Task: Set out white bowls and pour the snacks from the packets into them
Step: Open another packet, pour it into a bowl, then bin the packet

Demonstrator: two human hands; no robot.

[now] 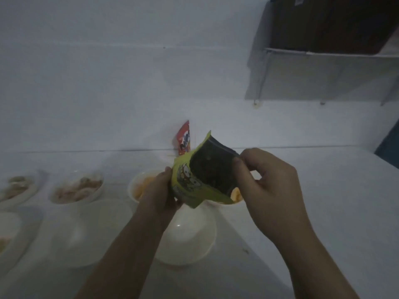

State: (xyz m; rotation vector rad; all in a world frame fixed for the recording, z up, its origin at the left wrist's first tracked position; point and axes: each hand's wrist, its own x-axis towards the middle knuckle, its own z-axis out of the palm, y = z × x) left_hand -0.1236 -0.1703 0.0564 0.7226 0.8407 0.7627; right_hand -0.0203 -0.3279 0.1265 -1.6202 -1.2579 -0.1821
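I hold a yellow-green snack packet (190, 180) above the table with both hands. My left hand (159, 190) grips its left side and my right hand (265, 186) pinches the right edge of its torn mouth, pulled apart so the dark inside shows. Below the packet stands a white bowl (190, 240) with nothing in it. Behind it a white bowl (138, 186) holds orange snacks. Another bowl with orange snacks (235, 196) peeks out under the packet. A red packet (184, 139) leans against the wall.
Bowls of pale snacks stand at the left (77, 188) and far left (15, 188); another bowl (6, 236) sits at the left edge and one more white bowl (73, 234) nearer me. A metal wall shelf (323, 55) hangs at upper right.
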